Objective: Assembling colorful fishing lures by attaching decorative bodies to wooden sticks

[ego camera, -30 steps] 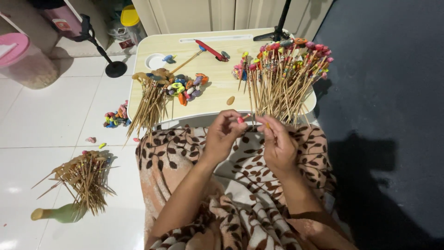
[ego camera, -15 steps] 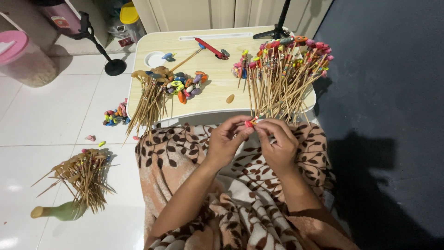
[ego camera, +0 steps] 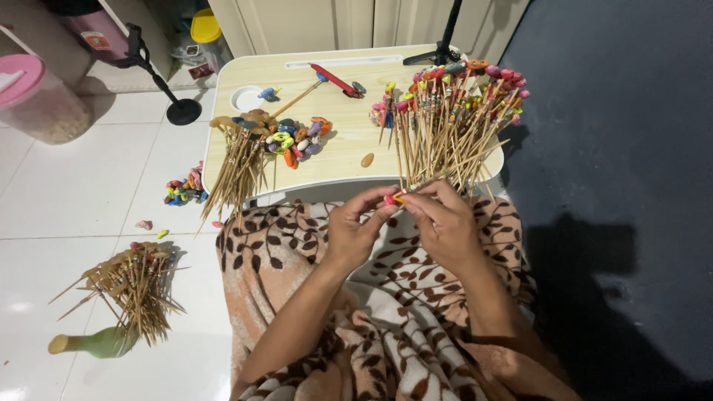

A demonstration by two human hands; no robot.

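At six o'clock below the counter point(ego camera: 349, 160), I see my left hand point(ego camera: 355, 230) and right hand point(ego camera: 443, 223) pinching a small red bead point(ego camera: 389, 200) on a stick point(ego camera: 445, 175). Loosened fingers could drop it into the blanket point(ego camera: 297, 252); the point might prick.

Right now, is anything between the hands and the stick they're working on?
No. The left hand and right hand both already pinch the stick, with a small red bead at the fingertips. The bundle of beaded sticks on the lap table lies just behind, not between them.
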